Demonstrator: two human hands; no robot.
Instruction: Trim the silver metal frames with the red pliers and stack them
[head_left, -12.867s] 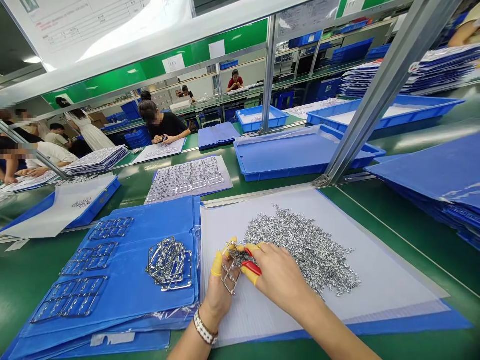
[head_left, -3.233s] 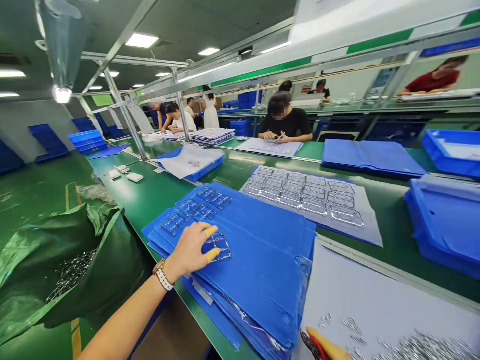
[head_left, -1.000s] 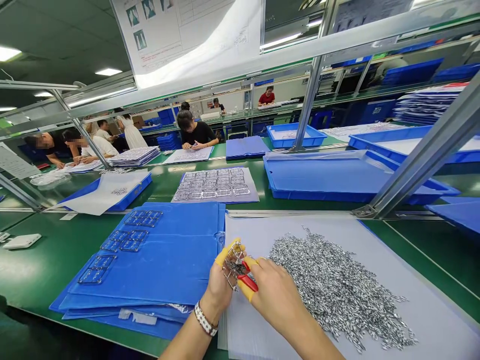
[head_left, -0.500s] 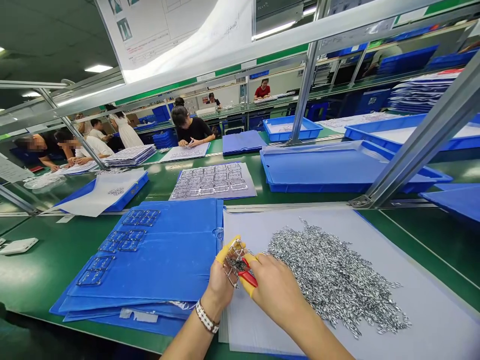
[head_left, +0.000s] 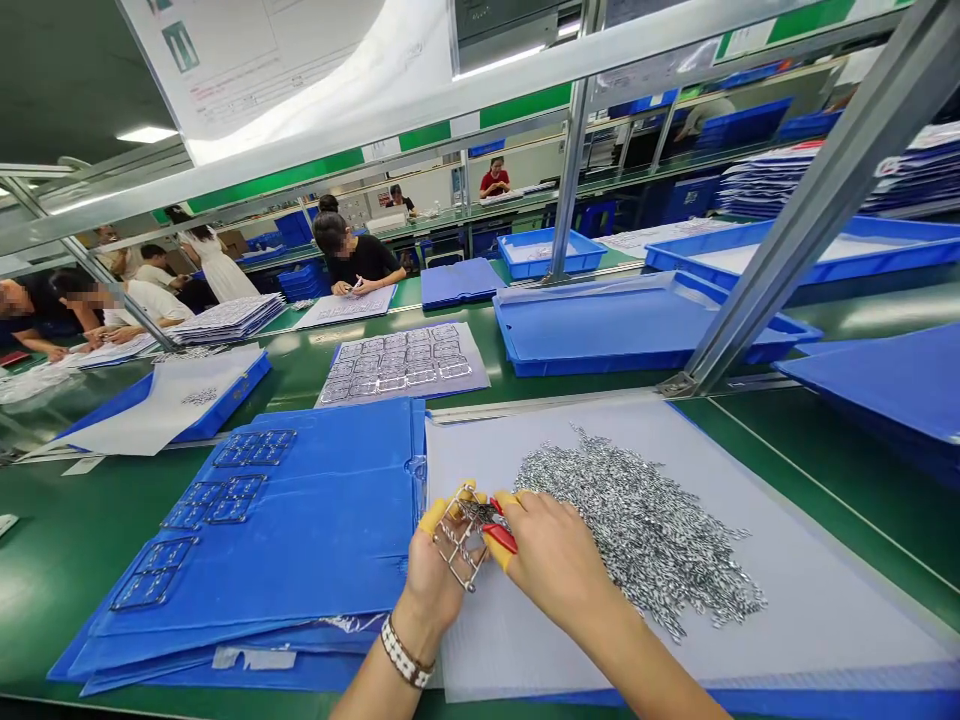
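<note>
My left hand point(head_left: 435, 560), with yellow covers on its fingertips, is closed on a small square metal wire frame point(head_left: 463, 550). My right hand point(head_left: 551, 545) grips red-handled pliers point(head_left: 501, 535), whose jaws reach to the upper part of the wire frame. Exactly what the jaws touch is too small to make out. Right of both hands, a heap of small shiny metal pieces point(head_left: 637, 520) spreads over a white sheet point(head_left: 510, 640). On the blue boards point(head_left: 330, 520) to the left lie several similar wire frames point(head_left: 154, 573).
Beyond the boards, a white sheet bears rows of wire frames point(head_left: 405, 360). Blue trays point(head_left: 600, 335) stand behind the heap. A slanting metal post point(head_left: 757, 270) rises at the right. Across the bench, a person in black point(head_left: 360, 255) works over a white board.
The wire frame has turned in my left hand, so more of its face and lower corner shows. The pliers stay at its upper part. The whole view has shifted, with the bench sliding left.
</note>
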